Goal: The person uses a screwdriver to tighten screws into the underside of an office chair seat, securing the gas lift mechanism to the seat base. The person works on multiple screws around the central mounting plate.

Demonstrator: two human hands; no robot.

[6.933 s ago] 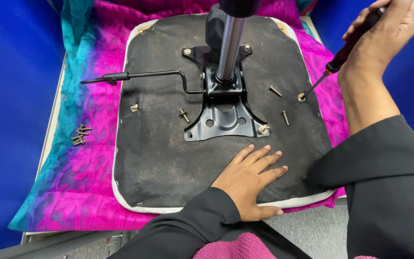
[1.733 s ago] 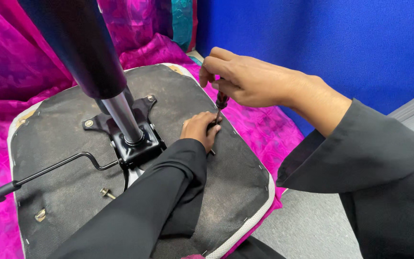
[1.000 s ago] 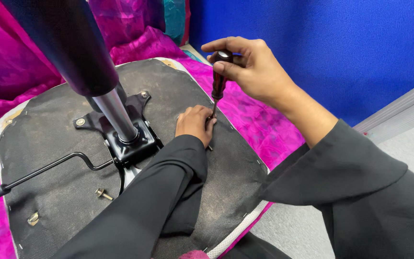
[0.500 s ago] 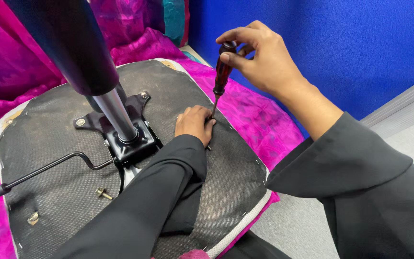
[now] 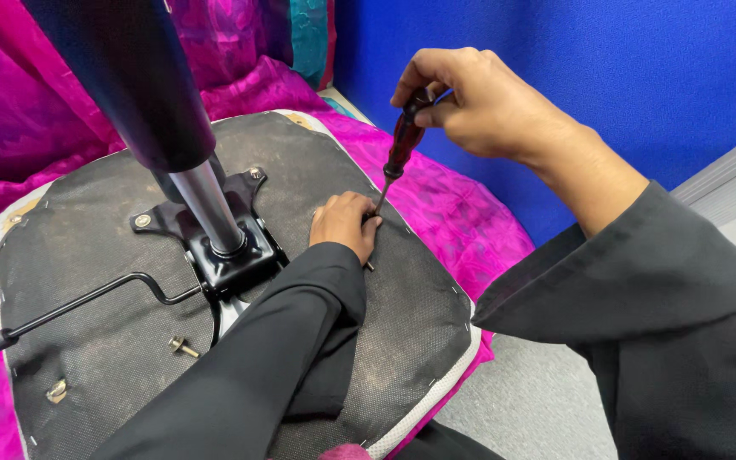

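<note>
Nearest the camera, a loose bolt (image 5: 182, 346) lies on the dark fabric underside of an upturned chair seat (image 5: 419, 315), with a small metal clip (image 5: 57, 391) near the seat's left edge. A black sleeve (image 5: 257, 366) runs up across the seat and hides part of the black mounting plate (image 5: 227, 255). From that plate a thin lever (image 5: 70, 307) reaches left, and a steel column (image 5: 206, 204) rises into a thick black cylinder (image 5: 121, 77) that blocks the upper left of the view. The left hand (image 5: 344, 223) rests on the seat fabric just right of the plate, fingers curled and pinched at the screwdriver's tip. The screwdriver (image 5: 398, 153) stands nearly upright, slightly tilted. The right hand (image 5: 479, 102) is clenched around its dark red handle from above. Beyond, pink cloth (image 5: 462, 213) lies under the seat, and a blue wall (image 5: 606, 60) stands behind.
</note>
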